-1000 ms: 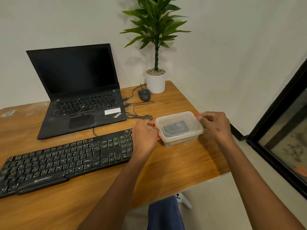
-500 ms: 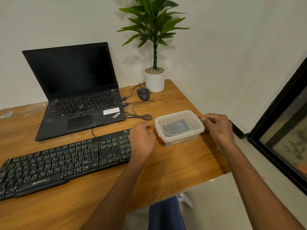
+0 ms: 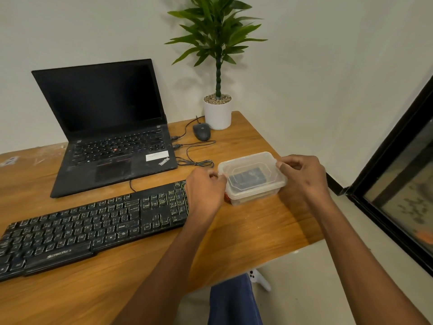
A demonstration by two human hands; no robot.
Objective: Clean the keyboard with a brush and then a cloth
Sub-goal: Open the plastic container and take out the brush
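Left hand and right hand pinch the lid of the container; uneven prying risks tipping it off the table edge.

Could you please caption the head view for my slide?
Both hands, left hand and right hand, grip the lidded clear plastic container beside the black keyboard.

Bare desk between keyboard and container.
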